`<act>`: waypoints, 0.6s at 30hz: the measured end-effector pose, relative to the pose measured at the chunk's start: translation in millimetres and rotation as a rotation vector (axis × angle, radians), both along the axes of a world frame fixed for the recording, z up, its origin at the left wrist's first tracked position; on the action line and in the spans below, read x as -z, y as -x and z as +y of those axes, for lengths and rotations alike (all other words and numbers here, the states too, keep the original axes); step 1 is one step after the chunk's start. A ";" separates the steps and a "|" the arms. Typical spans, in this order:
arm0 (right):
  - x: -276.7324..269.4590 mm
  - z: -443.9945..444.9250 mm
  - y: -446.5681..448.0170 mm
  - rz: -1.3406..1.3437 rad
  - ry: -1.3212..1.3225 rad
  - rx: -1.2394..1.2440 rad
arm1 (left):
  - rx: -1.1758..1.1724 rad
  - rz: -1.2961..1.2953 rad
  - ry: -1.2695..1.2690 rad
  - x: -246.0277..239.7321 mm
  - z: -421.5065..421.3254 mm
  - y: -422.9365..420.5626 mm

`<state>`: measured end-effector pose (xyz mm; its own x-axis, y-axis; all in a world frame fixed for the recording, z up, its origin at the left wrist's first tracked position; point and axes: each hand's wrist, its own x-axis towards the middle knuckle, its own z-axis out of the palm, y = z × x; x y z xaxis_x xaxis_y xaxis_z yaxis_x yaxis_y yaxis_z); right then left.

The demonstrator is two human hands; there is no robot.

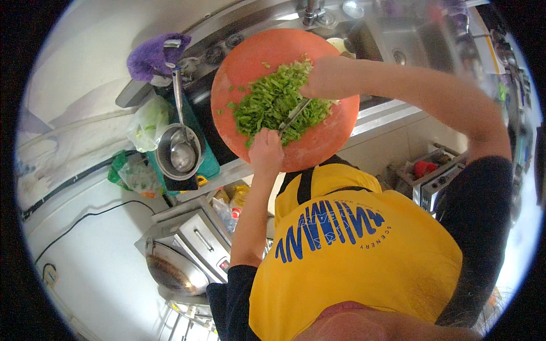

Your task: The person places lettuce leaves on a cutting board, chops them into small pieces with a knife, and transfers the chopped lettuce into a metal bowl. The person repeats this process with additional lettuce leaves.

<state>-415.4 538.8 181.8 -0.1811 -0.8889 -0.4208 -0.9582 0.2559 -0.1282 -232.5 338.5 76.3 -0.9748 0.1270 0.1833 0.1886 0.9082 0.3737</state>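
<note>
A round orange-red cutting board (pixel 232 55) bears a heap of finely chopped leafy greens (pixel 266 96). Slanting across the greens, a knife (pixel 296 114) shows its narrow metal blade nearly edge-on. My left hand (pixel 267 150) is closed at the blade's lower end, close to the board's near edge. At the upper end, my right hand (pixel 327 78) is curled around the knife over the greens. Its fingers are partly hidden, and so is the knife's handle. Small loose bits of green lie on the board left of the heap.
Left of the board stands a metal pot (pixel 160 160) with a ladle (pixel 182 155) in it. Beside it lies a plastic bag of greens (pixel 149 121). A faucet (pixel 312 13) and sink (pixel 399 42) are beyond the board. A purple cloth (pixel 149 59) lies by the wall.
</note>
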 end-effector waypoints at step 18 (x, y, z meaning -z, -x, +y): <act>92.3 40.0 33.9 -0.049 0.154 0.050 | 0.034 -0.185 0.215 -3.2 17.1 25.1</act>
<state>-449.3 578.8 89.5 -0.2090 -0.9341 -0.2893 -0.9365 0.2764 -0.2159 -257.6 355.6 79.6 -0.9838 0.1766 -0.0316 0.1666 0.9647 0.2038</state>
